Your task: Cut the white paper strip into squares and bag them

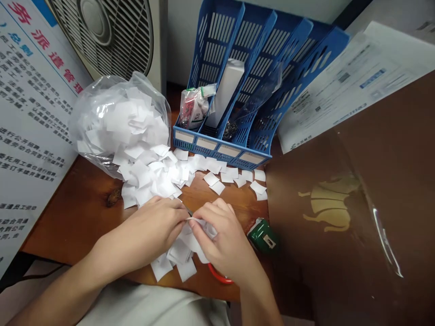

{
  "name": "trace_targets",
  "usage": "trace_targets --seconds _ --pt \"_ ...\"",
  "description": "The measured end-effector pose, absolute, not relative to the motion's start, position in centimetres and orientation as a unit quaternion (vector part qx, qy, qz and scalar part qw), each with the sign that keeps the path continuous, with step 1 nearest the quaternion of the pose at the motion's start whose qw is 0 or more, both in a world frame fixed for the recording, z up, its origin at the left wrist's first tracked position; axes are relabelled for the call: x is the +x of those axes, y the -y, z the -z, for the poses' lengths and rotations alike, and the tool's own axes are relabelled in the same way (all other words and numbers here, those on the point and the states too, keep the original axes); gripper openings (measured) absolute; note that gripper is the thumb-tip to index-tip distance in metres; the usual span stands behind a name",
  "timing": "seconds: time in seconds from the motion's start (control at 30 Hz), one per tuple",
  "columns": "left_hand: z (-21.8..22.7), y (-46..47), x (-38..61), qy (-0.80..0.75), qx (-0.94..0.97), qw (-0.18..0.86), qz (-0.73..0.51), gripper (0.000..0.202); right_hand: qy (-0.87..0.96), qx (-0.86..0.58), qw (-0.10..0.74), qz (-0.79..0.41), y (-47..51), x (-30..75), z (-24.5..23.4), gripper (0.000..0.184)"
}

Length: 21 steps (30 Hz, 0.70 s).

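Observation:
My left hand (pixel 154 226) and my right hand (pixel 220 237) meet over the wooden desk (pixel 84 213), fingers pinched together on a small white paper slip (pixel 195 220) held between them. Under both hands lies a small heap of white paper slips (pixel 178 258). A larger spread of white slips (pixel 170 174) spills across the desk from a clear plastic bag (pixel 117 120) full of them at the left. A red curved object (pixel 219 275) peeks out beneath my right wrist.
A blue file rack (pixel 251 77) holding a white box and small packets stands at the back. A green stapler-like item (pixel 263 235) lies right of my hand. A brown bag (pixel 356 203), printed sheets (pixel 353 77), a fan (pixel 108 31) and a poster (pixel 27 113) surround the desk.

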<state>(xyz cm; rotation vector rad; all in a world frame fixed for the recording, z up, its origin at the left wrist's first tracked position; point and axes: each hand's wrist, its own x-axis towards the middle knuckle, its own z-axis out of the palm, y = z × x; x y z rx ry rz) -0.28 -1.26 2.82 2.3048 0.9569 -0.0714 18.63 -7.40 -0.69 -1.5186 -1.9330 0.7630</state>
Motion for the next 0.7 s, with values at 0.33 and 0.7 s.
trace_targets --seconds 0.33,0.7 --pt "-0.3 1.5 -0.4 -0.431 0.795 0.426 0.009 0.033 0.717 -0.588 0.350 -0.132 7.3 19.2 1.4 0.015" --pt "-0.3 1.6 -0.2 -0.487 0.761 0.425 0.058 0.033 0.687 -0.685 0.214 -0.113 17.4 22.4 5.0 0.021"
